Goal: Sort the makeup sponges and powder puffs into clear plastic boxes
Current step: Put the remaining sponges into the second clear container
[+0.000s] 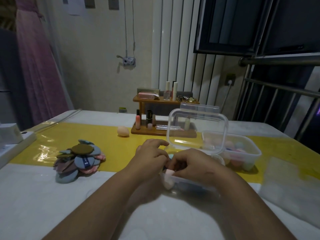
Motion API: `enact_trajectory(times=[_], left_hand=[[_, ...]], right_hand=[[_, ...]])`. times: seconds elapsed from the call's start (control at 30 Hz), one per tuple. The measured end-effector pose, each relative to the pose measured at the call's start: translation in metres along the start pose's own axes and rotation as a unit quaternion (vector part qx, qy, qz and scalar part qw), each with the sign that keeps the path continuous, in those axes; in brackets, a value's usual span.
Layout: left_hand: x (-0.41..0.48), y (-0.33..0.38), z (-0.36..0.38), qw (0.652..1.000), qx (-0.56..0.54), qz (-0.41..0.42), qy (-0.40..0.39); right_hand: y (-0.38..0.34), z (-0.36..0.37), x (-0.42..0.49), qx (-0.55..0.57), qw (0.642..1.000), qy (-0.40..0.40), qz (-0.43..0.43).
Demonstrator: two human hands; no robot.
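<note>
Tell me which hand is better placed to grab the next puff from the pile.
Probably the left hand: the puff pile lies on its side, while the right hand is busy over the near box.

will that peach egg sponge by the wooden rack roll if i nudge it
Probably: the peach egg sponge is rounded, on its side on the glossy yellow strip, so it may roll. It looks like foam, likely light and squashy.

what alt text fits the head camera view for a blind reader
A person's left hand and right hand meet over an open clear box, at a pink sponge by its corner. A pile of powder puffs lies to the left, an egg sponge behind, a second box of pastel sponges to the right.
</note>
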State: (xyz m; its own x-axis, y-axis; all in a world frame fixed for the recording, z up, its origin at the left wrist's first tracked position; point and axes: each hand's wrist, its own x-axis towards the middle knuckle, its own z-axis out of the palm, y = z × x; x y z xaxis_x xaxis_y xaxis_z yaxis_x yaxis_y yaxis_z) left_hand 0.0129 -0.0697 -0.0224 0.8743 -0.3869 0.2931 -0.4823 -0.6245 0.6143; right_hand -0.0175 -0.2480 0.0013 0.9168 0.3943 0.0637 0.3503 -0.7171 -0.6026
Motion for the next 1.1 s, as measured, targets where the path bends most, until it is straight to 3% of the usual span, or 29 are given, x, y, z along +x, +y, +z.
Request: enact_trajectory(times=[0.13,0.47,0.67,0.93,1.1], left_hand=[[0.0012,-0.0012,0.0009,1.0,0.014,-0.004,0.004],[0.0,0.0002,-0.0001,1.0,0.022,-0.012,-0.001],[-0.0052,-0.0024,-0.0076,0.999,0.041,0.016,-0.03],[-0.0016,0.0007,-0.0083,0.998,-0.012,-0.023,-0.056],[0.0,-0.0042,-0.0048,0.997,-0.061,-0.025,-0.041]], right_hand=[[0.0001,0.001,-0.0003,0.001,1.0,0.017,-0.004],[-0.0092,-0.0024,0.0007,-0.074,0.995,-0.051,0.045],[-0.0043,-0.0063,-0.0062,-0.03,0.998,-0.016,0.05],[-0.0032,-0.0046,-0.0053,-0.082,0.993,0.058,0.068],[-0.0026,-0.0071,-0.0052,-0.099,0.992,0.054,0.049]])
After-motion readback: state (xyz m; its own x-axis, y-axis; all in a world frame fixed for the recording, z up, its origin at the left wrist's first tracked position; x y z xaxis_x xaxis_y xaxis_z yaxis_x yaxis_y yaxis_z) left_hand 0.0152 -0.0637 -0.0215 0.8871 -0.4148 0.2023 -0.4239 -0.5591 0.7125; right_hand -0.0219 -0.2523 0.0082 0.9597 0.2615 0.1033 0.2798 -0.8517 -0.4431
